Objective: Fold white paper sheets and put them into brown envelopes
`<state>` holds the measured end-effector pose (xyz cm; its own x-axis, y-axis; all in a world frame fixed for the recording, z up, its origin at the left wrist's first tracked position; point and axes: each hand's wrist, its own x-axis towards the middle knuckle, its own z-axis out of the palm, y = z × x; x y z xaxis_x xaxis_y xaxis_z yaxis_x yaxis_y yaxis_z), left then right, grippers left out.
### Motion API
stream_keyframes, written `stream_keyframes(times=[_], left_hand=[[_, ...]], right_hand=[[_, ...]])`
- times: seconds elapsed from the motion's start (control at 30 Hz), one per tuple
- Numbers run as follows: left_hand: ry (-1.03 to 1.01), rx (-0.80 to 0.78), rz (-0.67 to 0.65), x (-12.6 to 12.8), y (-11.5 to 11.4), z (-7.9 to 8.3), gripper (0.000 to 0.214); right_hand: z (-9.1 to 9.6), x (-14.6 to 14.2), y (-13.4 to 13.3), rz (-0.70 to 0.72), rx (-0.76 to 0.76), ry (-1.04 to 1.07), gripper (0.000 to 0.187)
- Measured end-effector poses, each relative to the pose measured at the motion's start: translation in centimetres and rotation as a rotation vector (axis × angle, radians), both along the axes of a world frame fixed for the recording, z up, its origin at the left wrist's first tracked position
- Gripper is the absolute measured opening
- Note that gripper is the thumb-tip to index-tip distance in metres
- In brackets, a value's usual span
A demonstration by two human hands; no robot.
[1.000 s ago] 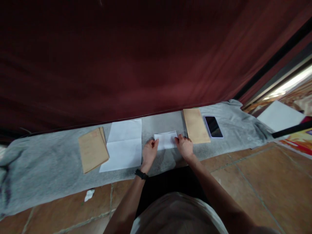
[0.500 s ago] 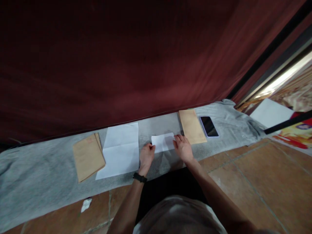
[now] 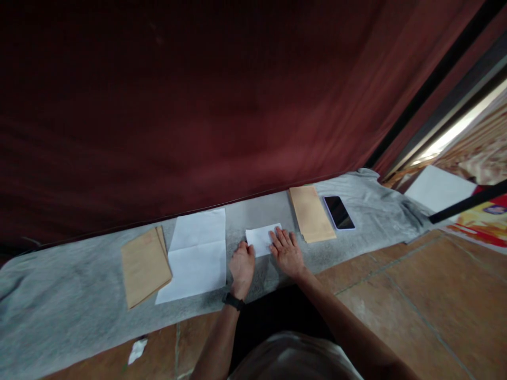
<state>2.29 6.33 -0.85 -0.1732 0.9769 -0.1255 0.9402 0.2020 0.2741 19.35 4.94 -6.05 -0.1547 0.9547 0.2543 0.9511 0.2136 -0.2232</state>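
A small folded white paper (image 3: 260,238) lies on a grey cloth (image 3: 71,295) spread along the floor. My right hand (image 3: 287,253) lies flat on the paper's right part with its fingers stretched out. My left hand (image 3: 242,266), a black watch on its wrist, rests at the paper's left edge with its fingers curled on it. A larger white sheet (image 3: 197,254) with a crease lies just to the left.
Brown envelopes (image 3: 144,265) lie left of the large sheet. Another brown envelope (image 3: 311,213) and a dark phone (image 3: 339,212) lie to the right. A dark red curtain (image 3: 198,105) hangs behind the cloth. A paper scrap (image 3: 137,350) sits on the tile floor.
My right hand has moved from the small paper's right edge onto it and flattened out. My left hand has stayed at its left edge. The view shifted slightly.
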Motion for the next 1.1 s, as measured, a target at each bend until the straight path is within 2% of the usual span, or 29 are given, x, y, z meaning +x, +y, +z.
stream_keyframes(times=[0.13, 0.2, 0.27, 0.37, 0.53, 0.63, 0.73, 0.9, 1.1], left_hand=[[0.065, 0.16, -0.049, 0.3, -0.8, -0.3, 0.029], [0.104, 0.293, -0.176, 0.7, -1.1, -0.8, 0.032], [0.117, 0.375, -0.362, 1.2, -1.5, -1.5, 0.038], [0.118, 0.372, -0.536, 1.8, -1.8, -2.9, 0.046], [0.13, 0.326, -0.556, 1.7, -1.9, -4.3, 0.051], [0.131, 0.337, -0.556, 1.6, -1.8, -4.4, 0.052], [0.13, 0.343, -0.549, 1.6, -1.8, -4.4, 0.054], [0.127, 0.34, -0.55, 1.6, -1.8, -4.3, 0.054], [0.123, 0.351, -0.577, 1.5, -1.9, -3.9, 0.053]], right_hand=[[-0.1, -0.2, 0.0, -0.016, 0.006, -0.026, 0.053], [0.0, -0.3, -0.1, -0.024, -0.002, -0.036, 0.052], [0.2, -0.4, -0.2, -0.026, -0.011, -0.045, 0.051], [0.9, -0.3, -0.2, -0.025, -0.036, -0.042, 0.048], [3.1, 1.3, 1.6, -0.075, -0.008, -0.041, 0.048], [4.2, 3.2, 3.3, -0.208, 0.034, -0.067, 0.053], [4.3, 4.9, 4.0, -0.33, -0.003, -0.086, 0.056], [3.5, 6.1, 2.5, -0.356, -0.108, -0.076, 0.055], [3.3, 6.5, 0.9, -0.362, -0.129, -0.089, 0.051]])
